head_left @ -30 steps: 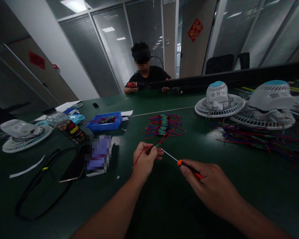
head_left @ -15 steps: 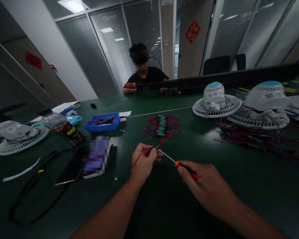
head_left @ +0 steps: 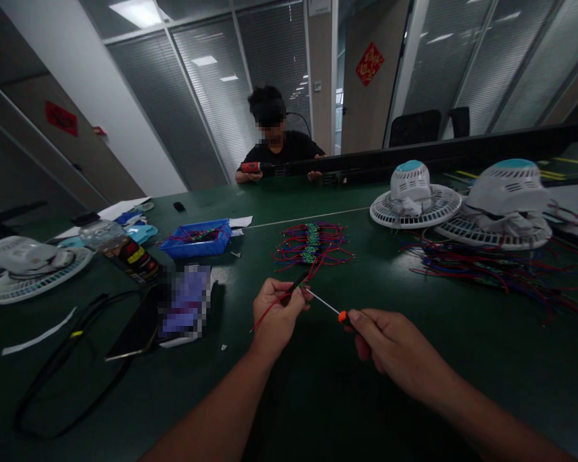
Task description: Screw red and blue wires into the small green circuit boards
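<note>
My left hand [head_left: 274,314] is closed in a pinch on a small green circuit board with red wires [head_left: 302,282] trailing from it, held just above the dark green table [head_left: 318,398]. My right hand [head_left: 390,350] is wrapped round an orange-handled screwdriver [head_left: 343,316]. Its thin metal shaft points up and left, and the tip meets the small board at my left fingertips. Just beyond my hands lies a pile of similar boards with red and blue wires [head_left: 313,242].
A blue tray [head_left: 200,237] of parts, a bottle [head_left: 120,247], a phone [head_left: 137,327] and a black cable [head_left: 67,372] lie at left. White fan parts [head_left: 417,196] and loose wires [head_left: 486,269] lie at right. Across the table a person [head_left: 277,144] holds a red tool.
My two hands have stayed together on the board and screwdriver. The view has drifted slightly, and my right hand has shifted a little up and left.
</note>
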Available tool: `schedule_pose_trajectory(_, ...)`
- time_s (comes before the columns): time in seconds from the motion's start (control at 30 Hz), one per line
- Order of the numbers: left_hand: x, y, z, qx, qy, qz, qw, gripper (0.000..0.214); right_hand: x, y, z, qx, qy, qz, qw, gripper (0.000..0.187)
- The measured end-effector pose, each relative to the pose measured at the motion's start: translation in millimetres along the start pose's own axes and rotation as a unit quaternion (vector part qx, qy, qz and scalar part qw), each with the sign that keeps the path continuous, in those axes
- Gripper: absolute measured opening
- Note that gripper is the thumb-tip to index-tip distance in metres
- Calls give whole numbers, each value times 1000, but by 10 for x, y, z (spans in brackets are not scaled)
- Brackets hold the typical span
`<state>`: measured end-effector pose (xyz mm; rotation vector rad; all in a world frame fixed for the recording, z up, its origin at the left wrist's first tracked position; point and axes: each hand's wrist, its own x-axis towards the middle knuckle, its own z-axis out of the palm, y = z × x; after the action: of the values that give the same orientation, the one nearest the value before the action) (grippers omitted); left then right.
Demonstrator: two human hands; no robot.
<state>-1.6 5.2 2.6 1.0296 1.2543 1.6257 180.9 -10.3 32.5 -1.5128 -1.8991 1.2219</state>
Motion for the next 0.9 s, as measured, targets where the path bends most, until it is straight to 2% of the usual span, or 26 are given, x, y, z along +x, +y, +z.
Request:
schedule_pose_trajectory(0.27, 16, -31, 0, 10, 7, 0, 1000, 26, -29, 10, 60, -27, 28, -36, 999, 35)
schedule_pose_trajectory(0.5, 12, -47, 7, 11, 13, -5, 1000, 27, -33, 1, 89, -38, 43, -27, 998, 28)
schedule_pose_trajectory(0.63, 12, -59, 13, 19, 12, -5, 1000, 26, -17, 27, 114, -49, 58, -44, 996, 19)
schedule_pose_trajectory(0.8, 18, -74, 13, 27, 9, -17, 999, 26, -18, 48, 69, -120, 110, -67, 984, 25)
schedule_pose_trajectory(0.9, 11, -71, 10, 34, -7, -38, 999, 25, -28, 33, -6, -177, 109, -84, 974, 30)
